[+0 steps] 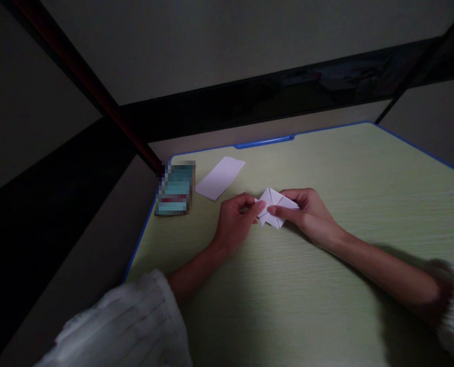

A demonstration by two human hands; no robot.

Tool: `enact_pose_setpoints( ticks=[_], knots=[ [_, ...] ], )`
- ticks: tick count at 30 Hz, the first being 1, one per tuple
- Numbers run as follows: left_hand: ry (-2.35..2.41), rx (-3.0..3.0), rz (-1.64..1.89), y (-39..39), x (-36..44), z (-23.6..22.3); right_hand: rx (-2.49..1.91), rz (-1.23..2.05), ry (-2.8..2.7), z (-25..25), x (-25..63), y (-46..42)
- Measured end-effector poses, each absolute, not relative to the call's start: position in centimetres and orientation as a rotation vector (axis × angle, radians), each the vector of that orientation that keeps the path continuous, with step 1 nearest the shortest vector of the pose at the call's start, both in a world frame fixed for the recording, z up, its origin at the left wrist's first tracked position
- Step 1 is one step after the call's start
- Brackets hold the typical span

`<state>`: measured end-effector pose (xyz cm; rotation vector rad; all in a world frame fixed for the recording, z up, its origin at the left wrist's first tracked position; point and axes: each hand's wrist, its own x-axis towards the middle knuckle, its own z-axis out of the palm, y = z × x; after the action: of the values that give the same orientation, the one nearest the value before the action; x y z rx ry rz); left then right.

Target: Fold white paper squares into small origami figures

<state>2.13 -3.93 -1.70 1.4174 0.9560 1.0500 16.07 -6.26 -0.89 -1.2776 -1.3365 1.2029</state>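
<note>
A small piece of folded white paper [275, 198] with crisp creases and pointed corners is held between my two hands above the table. My left hand [236, 219] pinches its left end, thumb on top and fingers curled beneath. From the other side my right hand [313, 216] grips the right part, its thumb pressed flat across the upper face. The fingers under the paper are mostly hidden. Beyond my left hand, a white paper strip [221, 177] lies on the table, apart from both hands.
The pale green table [288, 295] has a blue edge and a blue pen groove [265, 142] at the back. A blurred-out phone-like rectangle [176, 188] lies near the left edge. Light panels with a dark band [249, 109] stand behind the table.
</note>
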Motion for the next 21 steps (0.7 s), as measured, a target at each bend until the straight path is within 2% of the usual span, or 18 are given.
enact_pose_setpoints(
  ticks=[13, 21],
  knots=[
    [0.895, 1.282, 1.032, -3.62, 2.07, -1.54, -1.222, 1.259, -1.276, -0.56, 15.97, -6.46],
    [0.883, 1.425, 0.992, -3.86, 2.13, -1.54, -1.237, 1.31, -1.405, -0.09, 16.08, -6.48]
  ],
)
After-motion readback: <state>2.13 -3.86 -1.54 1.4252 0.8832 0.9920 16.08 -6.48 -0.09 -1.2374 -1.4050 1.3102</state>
